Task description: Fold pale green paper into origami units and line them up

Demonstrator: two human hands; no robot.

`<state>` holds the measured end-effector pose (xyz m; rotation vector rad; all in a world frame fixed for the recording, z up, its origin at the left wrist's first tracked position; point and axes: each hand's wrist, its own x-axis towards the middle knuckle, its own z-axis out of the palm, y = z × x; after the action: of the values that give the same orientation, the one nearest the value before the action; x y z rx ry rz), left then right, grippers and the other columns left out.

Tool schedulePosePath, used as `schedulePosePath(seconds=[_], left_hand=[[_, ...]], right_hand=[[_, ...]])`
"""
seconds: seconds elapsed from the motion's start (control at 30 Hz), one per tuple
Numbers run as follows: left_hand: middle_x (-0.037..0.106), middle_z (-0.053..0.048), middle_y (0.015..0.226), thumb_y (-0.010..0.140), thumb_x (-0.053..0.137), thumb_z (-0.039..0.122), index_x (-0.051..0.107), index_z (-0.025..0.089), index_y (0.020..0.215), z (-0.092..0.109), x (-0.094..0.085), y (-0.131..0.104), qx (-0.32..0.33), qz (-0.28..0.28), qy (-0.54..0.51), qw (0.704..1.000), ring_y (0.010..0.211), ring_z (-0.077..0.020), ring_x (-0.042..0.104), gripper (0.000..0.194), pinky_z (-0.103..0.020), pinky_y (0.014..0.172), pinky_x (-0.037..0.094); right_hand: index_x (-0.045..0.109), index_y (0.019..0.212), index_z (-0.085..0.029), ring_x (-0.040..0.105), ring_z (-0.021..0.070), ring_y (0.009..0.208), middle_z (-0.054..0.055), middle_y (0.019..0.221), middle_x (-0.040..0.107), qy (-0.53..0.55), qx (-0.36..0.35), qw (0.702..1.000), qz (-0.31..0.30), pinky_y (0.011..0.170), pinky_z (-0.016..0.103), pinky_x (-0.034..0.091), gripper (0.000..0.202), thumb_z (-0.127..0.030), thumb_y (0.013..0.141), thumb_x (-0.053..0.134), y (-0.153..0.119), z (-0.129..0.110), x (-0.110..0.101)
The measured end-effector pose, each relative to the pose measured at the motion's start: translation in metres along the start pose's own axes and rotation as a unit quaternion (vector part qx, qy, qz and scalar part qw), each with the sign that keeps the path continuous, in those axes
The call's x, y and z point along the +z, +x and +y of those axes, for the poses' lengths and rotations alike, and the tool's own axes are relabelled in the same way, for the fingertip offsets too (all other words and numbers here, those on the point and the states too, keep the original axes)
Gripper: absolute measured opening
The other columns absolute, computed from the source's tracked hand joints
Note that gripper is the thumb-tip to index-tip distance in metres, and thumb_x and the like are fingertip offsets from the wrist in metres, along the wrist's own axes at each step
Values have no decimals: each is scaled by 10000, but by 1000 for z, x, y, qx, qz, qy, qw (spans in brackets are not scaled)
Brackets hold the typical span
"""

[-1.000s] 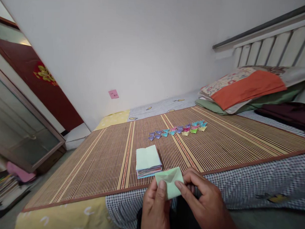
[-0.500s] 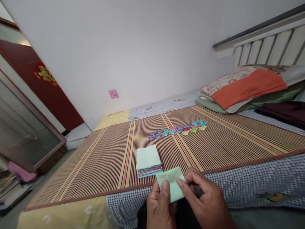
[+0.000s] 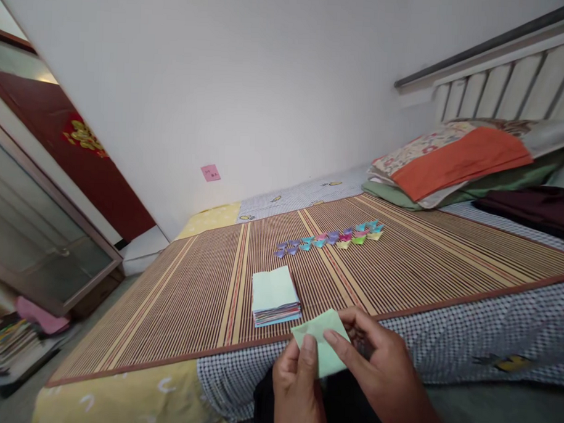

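A folded sheet of light green paper point(image 3: 327, 355) is pinched between both hands just off the bed's front edge. My left hand point(image 3: 299, 385) grips its left side, thumb on the face and fingers behind. From the right, my right hand point(image 3: 378, 369) holds it with the thumb pressed on the upper face; its fingers are partly hidden behind the sheet. Just beyond the hands lies a stack of square coloured papers point(image 3: 274, 291), pale green on top. Farther back, several small folded paper boats point(image 3: 331, 238) in purple, blue, pink, green and yellow form two rows.
A striped woven mat point(image 3: 205, 289) covers the bed, with checked cloth point(image 3: 467, 341) hanging over the front. Pillows point(image 3: 459, 162) and a dark folded cloth point(image 3: 532, 208) lie at the right, below a radiator point(image 3: 509, 77). A glass-fronted cabinet point(image 3: 41, 228) stands at the left.
My right thumb has slid up and left across the green paper. The sheet has shifted slightly right and its top edge tilts more. The stack and boats stay put.
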<state>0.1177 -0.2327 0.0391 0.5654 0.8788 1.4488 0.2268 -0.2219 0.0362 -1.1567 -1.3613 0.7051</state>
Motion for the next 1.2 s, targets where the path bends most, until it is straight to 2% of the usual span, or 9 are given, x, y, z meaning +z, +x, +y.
schedulePosePath(seconds=[0.2, 0.33, 0.43, 0.53, 0.6, 0.77, 0.9, 1.03, 1.2], left_hand=[[788, -103, 782, 669, 888, 497, 826, 130, 911, -8, -6, -2, 71, -28, 124, 989, 678, -212, 709, 444, -284, 675, 580], [659, -26, 541, 688, 842, 590, 802, 120, 887, -9, -7, -3, 75, -35, 181, 980, 394, -85, 506, 512, -149, 366, 378], [570, 25, 458, 697, 822, 622, 772, 122, 885, -6, -8, -1, 78, -6, 175, 982, 328, -45, 416, 537, -112, 324, 287], [511, 54, 419, 699, 819, 629, 746, 122, 857, -2, -10, 1, 84, 10, 157, 984, 324, -40, 401, 536, -105, 330, 286], [500, 58, 416, 715, 799, 643, 733, 117, 842, 1, -13, 4, 83, 8, 154, 985, 324, -43, 402, 544, -109, 330, 292], [523, 43, 406, 793, 718, 661, 707, 112, 850, 4, -21, 9, 81, -3, 180, 980, 317, -51, 390, 552, -118, 330, 271], [540, 38, 416, 839, 707, 606, 720, 112, 892, 6, -21, 7, 95, -7, 196, 976, 334, -62, 408, 497, -131, 355, 294], [661, -53, 544, 949, 527, 627, 720, 101, 866, 8, -22, 4, 106, -56, 168, 978, 432, -116, 546, 565, -191, 456, 436], [705, -76, 610, 957, 560, 575, 716, 84, 1011, 9, -30, 7, 22, -136, 119, 983, 430, -122, 598, 518, -194, 463, 436]], right_hand=[[540, 672, -209, 541, 151, 569, -21, 594, 532, 11, 35, 999, 19, 524, 229, 470, 344, -463, 886, 629, -3, 0, 2], [525, 702, -214, 529, 134, 492, -32, 587, 529, 61, 84, 995, -5, 447, 221, 432, 361, -497, 897, 631, -4, 4, 2], [568, 743, -198, 578, 148, 557, -18, 618, 572, 123, 96, 985, -74, 529, 237, 476, 333, -481, 901, 645, -3, 1, 3], [597, 777, -185, 589, 152, 575, -22, 612, 573, 215, 116, 950, -193, 597, 258, 501, 317, -473, 888, 668, -3, -4, 3], [602, 765, -183, 555, 137, 561, -26, 607, 560, 242, 115, 937, -224, 584, 246, 479, 331, -482, 896, 655, -5, -5, 2], [548, 678, -200, 427, 112, 529, -49, 575, 475, 163, 99, 965, -179, 517, 225, 371, 354, -439, 930, 615, -10, 4, -6], [586, 771, -200, 516, 142, 622, -28, 657, 545, 150, 79, 975, -145, 610, 250, 432, 298, -437, 951, 584, -8, 5, -7], [571, 757, -197, 565, 165, 654, -9, 665, 574, 152, 70, 978, -122, 641, 271, 465, 348, -458, 983, 527, -3, 4, -3], [569, 732, -199, 575, 172, 686, 8, 718, 598, 94, 29, 992, -76, 643, 267, 475, 352, -430, 990, 505, 3, 7, -4]])
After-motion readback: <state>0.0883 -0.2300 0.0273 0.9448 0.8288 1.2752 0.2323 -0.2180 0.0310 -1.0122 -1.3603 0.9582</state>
